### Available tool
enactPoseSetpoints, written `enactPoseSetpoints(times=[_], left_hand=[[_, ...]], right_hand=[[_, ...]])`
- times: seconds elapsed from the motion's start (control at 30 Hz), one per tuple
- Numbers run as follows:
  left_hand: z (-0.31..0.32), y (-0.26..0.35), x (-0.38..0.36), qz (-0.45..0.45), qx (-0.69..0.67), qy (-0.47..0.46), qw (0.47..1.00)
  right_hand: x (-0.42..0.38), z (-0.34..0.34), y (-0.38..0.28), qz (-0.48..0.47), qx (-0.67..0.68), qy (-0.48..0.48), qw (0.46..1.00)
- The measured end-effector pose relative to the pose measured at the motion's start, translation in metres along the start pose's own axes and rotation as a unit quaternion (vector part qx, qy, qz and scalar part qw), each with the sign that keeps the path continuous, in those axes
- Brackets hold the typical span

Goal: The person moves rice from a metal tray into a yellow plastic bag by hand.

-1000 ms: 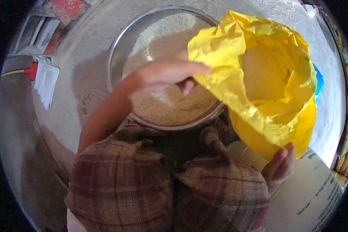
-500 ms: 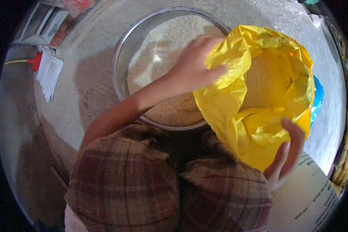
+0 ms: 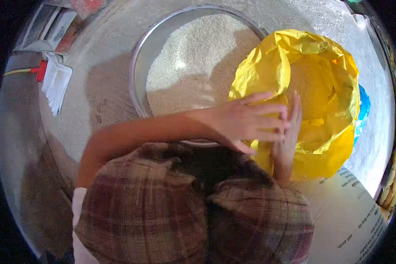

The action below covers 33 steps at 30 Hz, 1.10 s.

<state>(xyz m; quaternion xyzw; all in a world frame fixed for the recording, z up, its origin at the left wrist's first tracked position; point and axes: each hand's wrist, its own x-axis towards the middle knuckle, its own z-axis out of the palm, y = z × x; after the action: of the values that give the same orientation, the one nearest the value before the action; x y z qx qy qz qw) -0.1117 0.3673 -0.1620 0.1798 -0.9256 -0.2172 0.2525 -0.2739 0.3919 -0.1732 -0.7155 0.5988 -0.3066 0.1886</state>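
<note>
A yellow plastic sack (image 3: 332,147) with its mouth folded wide stands on the right, pale grain (image 3: 310,83) showing inside. My left hand (image 3: 253,123) reaches across to the sack's near left side, fingers spread. Just beyond its fingertips is my right hand (image 3: 288,136), fingers stretched upward along the sack's front and partly covered by the left. Neither hand visibly grips anything; whether each presses on the plastic is hard to tell. Left of the sack sits a wide metal basin (image 3: 141,92) holding a mound of similar pale grain (image 3: 198,57), its near edge partly behind my left forearm.
Printed white sheeting or sacking (image 3: 339,211) lies at the lower right. Something blue (image 3: 363,110) shows behind the yellow sack. On the left are a red plug-like piece with a cord (image 3: 40,70) and a folded white item (image 3: 56,83). My plaid-covered knees (image 3: 145,211) are close below.
My left hand has moved from the sack's upper left rim down and right. My right hand has come up and left from the near right side, so both hands now meet at the sack's front.
</note>
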Motion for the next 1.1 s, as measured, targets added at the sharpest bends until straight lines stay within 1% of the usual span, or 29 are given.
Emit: enactPoseSetpoints(times=[0.03,0.07,0.1,0.17,0.2,0.27,0.3,0.37,0.4,0.43,0.47,0.5,0.57,0.6,0.63,0.67,0.7,0.73,0.77,0.8,0.83,0.87,0.9,0.93,0.97,1.0,1.03,1.07,1.1], left_hand=[[-0.004,0.004,0.011,0.068,-0.004,-0.037,0.997],[-0.008,0.007,0.021,0.136,-0.006,-0.075,0.988],[-0.011,0.009,0.03,0.137,-0.008,-0.073,0.988],[-0.011,0.013,0.044,0.168,0.012,-0.127,0.978],[-0.004,0.015,0.045,0.166,0.013,-0.127,0.978],[0.012,0.018,0.041,0.189,0.054,0.014,0.98],[0.016,0.018,0.039,0.185,0.058,0.014,0.981],[0.021,0.019,0.036,0.159,0.073,0.041,0.984],[0.025,0.015,0.03,0.157,0.073,0.042,0.984],[0.027,0.009,0.021,0.142,0.073,-0.01,0.987],[0.031,0.004,0.014,0.127,0.075,-0.064,0.987],[0.037,0.003,0.013,0.125,0.077,-0.066,0.987],[0.043,0.005,0.022,0.107,0.112,-0.17,0.973],[0.056,0.005,0.021,0.107,0.113,-0.169,0.973],[0.077,0.003,0.018,0.115,0.154,-0.025,0.981],[0.098,-0.001,0.017,0.12,0.187,0.122,0.967],[0.106,-0.003,0.021,0.123,0.186,0.126,0.967],[0.11,-0.007,0.022,0.129,0.135,0.122,0.975],[0.111,-0.011,0.019,0.132,0.085,0.114,0.981],[0.093,-0.008,0.015,0.13,0.086,0.111,0.982],[0.062,-0.002,0.014,0.099,-0.014,0.045,0.994],[0.038,0.002,0.016,0.065,-0.115,-0.022,0.991],[0.028,0.0,0.021,0.061,-0.114,-0.023,0.991],[0.02,-0.006,0.026,-0.016,-0.121,0.061,0.991],[0.013,-0.013,0.033,-0.091,-0.129,0.143,0.977],[0.006,-0.022,0.043,-0.127,0.007,0.163,0.978],[0.003,-0.031,0.051,-0.157,0.145,0.183,0.96],[0.009,-0.04,0.053,-0.154,0.142,0.187,0.96],[0.019,-0.049,0.052,-0.243,0.079,0.167,0.952]], right_hand=[[-0.001,-0.001,0.002,0.02,0.125,0.036,0.991],[-0.001,-0.002,0.0,0.054,0.189,0.073,0.978],[-0.003,-0.007,0.002,0.055,0.187,0.072,0.978],[-0.012,-0.022,0.012,0.104,0.424,-0.003,0.9],[-0.014,-0.03,0.011,0.103,0.425,-0.004,0.899],[-0.008,-0.056,-0.001,0.138,0.322,-0.055,0.935],[-0.005,-0.064,-0.005,0.154,0.27,-0.081,0.947],[-0.004,-0.074,-0.003,0.247,0.369,0.012,0.896],[-0.002,-0.081,-0.004,0.246,0.369,0.01,0.896],[0.0,-0.089,-0.006,0.225,0.489,0.062,0.84],[0.001,-0.093,-0.008,0.197,0.601,0.112,0.766],[0.004,-0.092,-0.013,0.196,0.604,0.112,0.764],[0.016,-0.08,-0.026,0.149,0.552,0.082,0.816],[0.025,-0.067,-0.035,0.177,0.455,0.086,0.868],[0.033,-0.05,-0.025,0.143,0.369,0.065,0.916],[0.039,-0.039,-0.017,0.111,0.275,0.044,0.954],[0.041,-0.028,-0.037,0.111,0.217,0.045,0.969],[0.039,-0.011,-0.026,0.056,0.097,0.005,0.994],[0.036,0.003,-0.015,0.056,0.101,0.004,0.993],[0.032,0.015,-0.002,0.055,-0.019,0.021,0.998],[0.032,0.021,0.011,0.05,-0.14,0.038,0.988],[0.03,0.02,0.028,0.048,-0.139,0.036,0.989],[0.026,0.016,0.045,0.085,-0.048,0.007,0.995],[0.024,0.015,0.053,0.127,0.042,-0.023,0.991],[0.025,0.015,0.047,0.133,0.042,-0.025,0.99],[0.027,0.012,0.037,0.193,0.149,-0.06,0.968],[0.027,0.011,0.03,0.246,0.252,-0.09,0.931],[0.029,0.015,0.024,0.214,0.182,-0.039,0.959],[0.028,0.015,0.022,0.213,0.177,-0.037,0.96]])
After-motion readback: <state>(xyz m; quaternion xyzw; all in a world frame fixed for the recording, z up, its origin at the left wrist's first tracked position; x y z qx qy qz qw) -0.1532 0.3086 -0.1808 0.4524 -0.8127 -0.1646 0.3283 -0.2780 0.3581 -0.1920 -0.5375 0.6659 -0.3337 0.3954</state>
